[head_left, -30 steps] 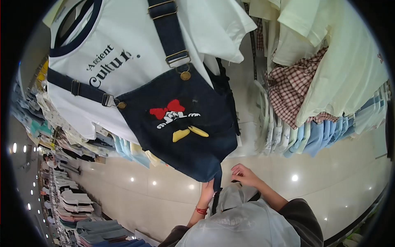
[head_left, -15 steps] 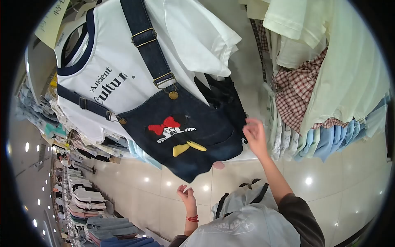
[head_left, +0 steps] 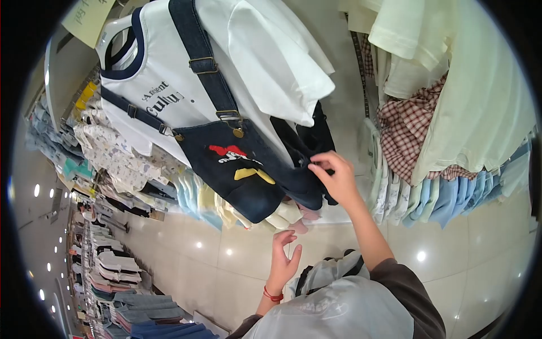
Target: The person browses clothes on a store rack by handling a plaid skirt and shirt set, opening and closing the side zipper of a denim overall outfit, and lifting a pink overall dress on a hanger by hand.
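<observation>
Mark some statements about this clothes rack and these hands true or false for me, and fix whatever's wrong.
1. The right hand is up at the side edge of the dark overalls. True.
2. The left hand has a red bracelet at its wrist. True.
3. The left hand is gripping a shoulder strap. False: it is open, holds nothing, and is in front of the person's body.
4. The top hanging with the overalls is red. False: it is a white T-shirt.
5. A red checked garment hangs to the right of the overalls in the picture. True.
</observation>
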`<state>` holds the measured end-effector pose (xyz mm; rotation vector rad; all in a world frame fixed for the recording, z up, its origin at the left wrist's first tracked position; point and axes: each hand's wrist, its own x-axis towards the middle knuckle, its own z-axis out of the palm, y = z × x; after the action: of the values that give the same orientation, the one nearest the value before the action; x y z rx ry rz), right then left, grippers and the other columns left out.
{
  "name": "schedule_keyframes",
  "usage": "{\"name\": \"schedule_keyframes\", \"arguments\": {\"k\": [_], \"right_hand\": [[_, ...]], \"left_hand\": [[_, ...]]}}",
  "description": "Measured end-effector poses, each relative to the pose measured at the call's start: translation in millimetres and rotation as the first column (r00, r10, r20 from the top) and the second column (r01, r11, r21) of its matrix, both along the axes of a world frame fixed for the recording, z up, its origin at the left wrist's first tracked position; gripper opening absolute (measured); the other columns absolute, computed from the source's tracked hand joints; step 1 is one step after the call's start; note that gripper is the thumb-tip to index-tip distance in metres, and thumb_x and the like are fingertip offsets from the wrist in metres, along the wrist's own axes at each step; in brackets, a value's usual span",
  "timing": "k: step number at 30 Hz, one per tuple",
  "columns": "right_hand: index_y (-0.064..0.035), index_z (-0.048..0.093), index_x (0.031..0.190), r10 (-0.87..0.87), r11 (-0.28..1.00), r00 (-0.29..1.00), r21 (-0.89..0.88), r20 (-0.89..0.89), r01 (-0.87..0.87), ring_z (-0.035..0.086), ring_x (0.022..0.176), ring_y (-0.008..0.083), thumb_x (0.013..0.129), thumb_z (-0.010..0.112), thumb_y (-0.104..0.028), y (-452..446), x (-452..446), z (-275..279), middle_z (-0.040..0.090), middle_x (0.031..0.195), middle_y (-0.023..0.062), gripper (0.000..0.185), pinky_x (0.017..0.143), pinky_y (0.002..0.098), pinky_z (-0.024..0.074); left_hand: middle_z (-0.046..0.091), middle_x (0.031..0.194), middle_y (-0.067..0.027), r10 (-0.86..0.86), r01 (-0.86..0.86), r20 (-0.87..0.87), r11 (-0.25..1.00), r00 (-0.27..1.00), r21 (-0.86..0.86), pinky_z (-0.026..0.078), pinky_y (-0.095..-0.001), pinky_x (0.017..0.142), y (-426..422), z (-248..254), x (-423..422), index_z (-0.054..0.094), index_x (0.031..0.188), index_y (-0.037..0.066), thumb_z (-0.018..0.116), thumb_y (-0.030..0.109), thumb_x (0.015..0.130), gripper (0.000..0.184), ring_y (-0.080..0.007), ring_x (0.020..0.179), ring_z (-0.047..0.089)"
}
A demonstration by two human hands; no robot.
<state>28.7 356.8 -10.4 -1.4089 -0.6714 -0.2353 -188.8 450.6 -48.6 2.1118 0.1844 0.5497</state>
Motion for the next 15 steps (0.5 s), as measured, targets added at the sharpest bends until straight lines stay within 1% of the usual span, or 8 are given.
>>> {"name": "schedule_keyframes", "arguments": {"k": [1,5,8,9,10,11,12,15], "right_hand": [[-0.0008,0.061,0.084,-0.002,1.0,1.0,0.027,0.008,0.002,0.06,0.06,0.016,0.072,0.071,-0.006,-3.8,-11.0,1.0,0.06,0.072,0.0086,0.016,0.057,0.0259,0.0474],[-0.0005,0.06,0.079,0.072,0.997,0.994,-0.016,0.085,-0.071,0.058,0.057,0.0123,0.067,0.074,-0.006,-18.6,-45.5,3.5,0.059,0.07,0.0074,0.019,0.053,0.0231,0.0467],[-0.0003,0.059,0.078,0.133,0.991,0.975,-0.016,0.178,-0.133,0.057,0.055,0.0125,0.066,0.075,-0.007,-24.1,-57.2,7.6,0.059,0.07,0.0066,0.021,0.051,0.0233,0.0463],[-0.0005,0.059,0.076,0.14,0.99,0.97,-0.046,0.197,-0.133,0.057,0.056,0.0158,0.065,0.075,-0.006,-27.0,-60.0,10.3,0.059,0.07,0.0066,0.021,0.052,0.0251,0.0471],[-0.001,0.059,0.076,0.123,0.992,0.958,-0.034,0.258,-0.118,0.056,0.055,0.016,0.064,0.076,-0.006,-27.8,-61.1,11.4,0.059,0.068,0.0065,0.021,0.05,0.0249,0.0454],[-0.0016,0.059,0.075,0.105,0.994,0.942,-0.019,0.32,-0.104,0.055,0.054,0.0163,0.063,0.076,-0.005,-27.9,-61.6,12.7,0.059,0.067,0.0063,0.021,0.048,0.0247,0.0437],[-0.0021,0.06,0.074,0.084,0.996,0.921,-0.001,0.381,-0.09,0.054,0.052,0.0165,0.062,0.077,-0.004,-28.2,-62.3,13.8,0.059,0.065,0.0062,0.021,0.046,0.0246,0.042],[-0.0019,0.059,0.073,0.089,0.995,0.892,-0.008,0.442,-0.095,0.053,0.051,0.019,0.061,0.076,-0.002,-32.2,-69.3,16.0,0.059,0.064,0.0065,0.021,0.044,0.0263,0.0408]], "left_hand": [[0.046,0.111,-0.0154,-0.006,0.005,0.038,1.0,0.999,0.017,0.043,-0.0333,0.085,-0.8,8.3,3.2,0.039,0.115,0.001,0.057,-0.003,0.077,0.042,-0.0237,0.095,0.053],[0.049,0.107,-0.0161,-0.035,0.019,0.166,0.995,0.985,0.096,0.042,-0.0344,0.084,-3.9,43.0,17.8,0.043,0.112,0.001,0.06,-0.002,0.074,0.042,-0.0262,0.094,0.052],[0.052,0.1,-0.0145,-0.021,-0.015,0.23,0.988,0.973,0.156,0.042,-0.0353,0.081,-9.9,65.0,27.6,0.046,0.11,0.002,0.065,0.001,0.071,0.044,-0.0264,0.093,0.051],[0.052,0.099,-0.014,-0.023,-0.019,0.236,0.985,0.971,0.172,0.042,-0.0354,0.081,-11.8,72.1,29.5,0.046,0.11,0.002,0.066,0.001,0.07,0.044,-0.0262,0.093,0.051],[0.052,0.098,-0.0135,-0.024,-0.023,0.243,0.982,0.97,0.189,0.041,-0.0356,0.08,-13.3,77.0,31.2,0.046,0.109,0.002,0.067,0.002,0.07,0.045,-0.026,0.093,0.051],[0.053,0.094,-0.0117,-0.012,-0.063,0.27,0.961,0.963,0.269,0.044,-0.0337,0.075,-14.8,80.0,32.2,0.048,0.108,0.003,0.072,0.004,0.066,0.048,-0.024,0.086,0.054],[0.053,0.093,-0.0112,0.0,-0.087,0.274,0.949,0.962,0.304,0.044,-0.0325,0.072,-18.5,84.1,33.5,0.049,0.106,0.004,0.073,0.005,0.066,0.046,-0.0236,0.083,0.054],[0.053,0.086,-0.0097,0.024,-0.139,0.287,0.911,0.958,0.389,0.045,-0.0292,0.062,-28.1,95.3,37.4,0.054,0.096,0.004,0.076,0.007,0.064,0.039,-0.0219,0.072,0.055]]}}
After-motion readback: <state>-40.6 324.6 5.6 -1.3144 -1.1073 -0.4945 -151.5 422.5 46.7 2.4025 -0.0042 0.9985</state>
